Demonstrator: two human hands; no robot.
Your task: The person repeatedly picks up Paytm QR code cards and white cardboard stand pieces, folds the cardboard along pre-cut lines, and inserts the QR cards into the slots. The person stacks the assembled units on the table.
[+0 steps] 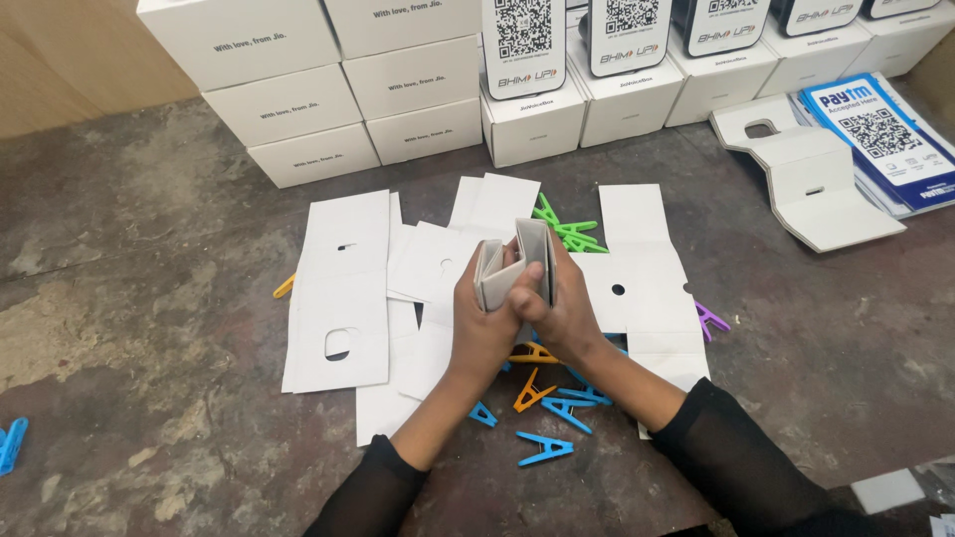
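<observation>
Worn, stained dark tabletop (pixel 149 328) fills most of my view, with a tan wall behind it at the far left. At the left edge I see a blue clip (pixel 11 445) lying alone, well apart from everything else. Farther back, plain white boxes (pixel 288 99) stand stacked in two columns. In front of them flat white card cutouts (pixel 338 298) lie spread and overlapping on the table, each with a small punched hole or window; a yellow clip (pixel 285 286) pokes out from under their left edge.

At the centre I watch both hands meet over the spread. My left hand (pixel 482 333) is clenched around a folded white card piece (pixel 512 264), held upright above the table, and my right hand (pixel 562 313) grasps the same piece from the other side, fingers wrapped over its front. Both forearms wear black sleeves. Just below the hands, blue clips (pixel 547 447) and orange clips (pixel 532 390) lie scattered on the table, some partly hidden by the wrists. Beyond the hands, green clips (pixel 569 234) lie in a bunch between the cutouts.

Behind, a row of smaller white boxes (pixel 532 124) carries upright black-and-white code stands (pixel 524 40). Right of the hands another cutout (pixel 647 288) lies flat, with a purple clip (pixel 710 320) at its edge. Far right, a folded white card holder (pixel 816 184) rests beside a stack of blue printed placards (pixel 880 134).
</observation>
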